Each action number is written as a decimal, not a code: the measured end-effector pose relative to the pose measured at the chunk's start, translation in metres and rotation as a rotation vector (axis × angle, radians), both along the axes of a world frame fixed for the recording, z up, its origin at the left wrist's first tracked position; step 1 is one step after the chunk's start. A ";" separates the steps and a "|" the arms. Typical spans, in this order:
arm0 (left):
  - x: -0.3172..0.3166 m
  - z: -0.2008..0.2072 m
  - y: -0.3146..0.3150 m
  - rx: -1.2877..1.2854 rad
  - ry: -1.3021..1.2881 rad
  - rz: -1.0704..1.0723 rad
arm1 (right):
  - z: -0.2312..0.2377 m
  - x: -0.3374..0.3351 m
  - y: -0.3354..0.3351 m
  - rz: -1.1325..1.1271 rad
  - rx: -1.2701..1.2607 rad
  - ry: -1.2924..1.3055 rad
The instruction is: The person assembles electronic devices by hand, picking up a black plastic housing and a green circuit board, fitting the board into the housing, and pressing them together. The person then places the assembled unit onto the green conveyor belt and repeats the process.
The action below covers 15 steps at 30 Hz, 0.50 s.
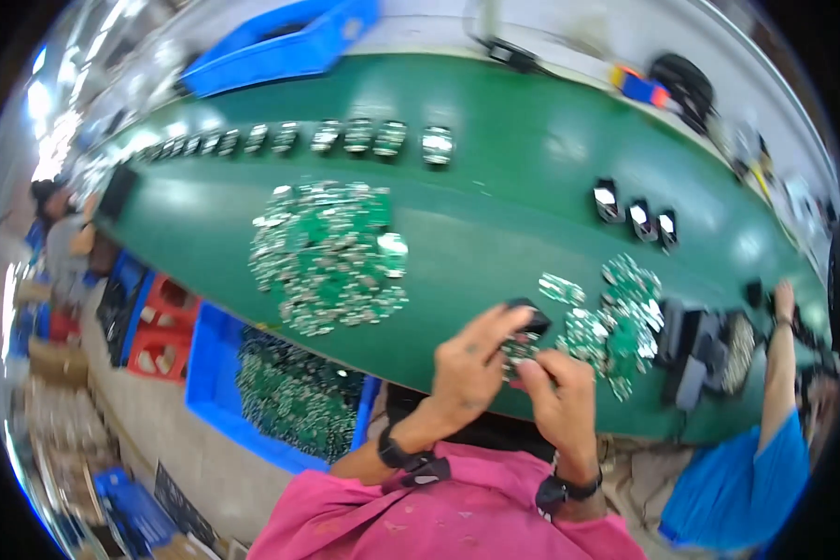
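My left hand (473,367) is closed around a small black plastic housing (530,318), held just above the near edge of the green table. A green circuit board (519,351) sits at the housing's near side, between my two hands. My right hand (564,399) pinches at this board with thumb and fingers; the exact contact is blurred. Just right of my hands lies a loose pile of green circuit boards (618,334), with one small group of boards (561,288) apart from it. A larger heap of circuit boards (331,252) spreads to the left.
A row of housings with boards (357,136) runs along the far side. Several black housings (641,218) stand at right, near dark cases (695,355). Blue bins stand at the back (275,56) and below the table (207,381). A co-worker's arm (780,373) reaches in at right.
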<state>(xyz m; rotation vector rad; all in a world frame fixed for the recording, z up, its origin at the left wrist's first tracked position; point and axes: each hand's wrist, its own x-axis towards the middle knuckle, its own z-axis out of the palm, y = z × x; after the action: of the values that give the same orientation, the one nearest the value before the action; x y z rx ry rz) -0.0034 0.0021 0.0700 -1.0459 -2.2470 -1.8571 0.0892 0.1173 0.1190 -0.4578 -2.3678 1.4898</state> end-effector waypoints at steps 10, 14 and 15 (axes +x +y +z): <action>-0.001 0.010 0.005 -0.103 -0.172 -0.116 | -0.006 0.004 0.015 -0.065 0.089 0.037; -0.007 0.011 -0.002 0.046 -0.532 -0.403 | -0.011 0.005 0.016 -0.126 0.139 0.004; -0.006 0.015 -0.004 0.092 -0.588 -0.439 | -0.009 0.005 0.016 -0.115 0.155 0.004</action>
<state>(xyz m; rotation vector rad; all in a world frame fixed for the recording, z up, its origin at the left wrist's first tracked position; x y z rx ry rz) -0.0098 -0.0018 0.0852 -1.1696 -2.2951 -2.7292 0.0939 0.1331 0.1100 -0.5424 -2.3876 1.2458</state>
